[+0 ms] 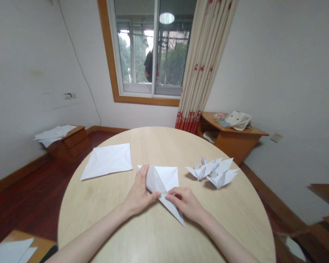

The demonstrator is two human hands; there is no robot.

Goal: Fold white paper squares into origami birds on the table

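Note:
A white sheet of paper (170, 176) lies on the round table in front of me, with one flap folded over toward its middle. My left hand (137, 193) holds it along the left edge, fingers stretched over the flap and the thumb pressed on the fold near the centre. Thumb and fingers of my right hand (188, 202) pinch the paper just right of that thumb. A pointed corner of the sheet sticks out below toward me. To the right sit several folded paper figures (222, 177) with pointed tips, grouped closely together.
Flat white paper (108, 160) rests at the left of the pale round table (142, 237). Beyond it, a low wooden cabinet (76, 140) carries papers. A corner shelf (235, 140) with a cloth bag (238, 120) stands behind on the right, beside a curtain (203, 73).

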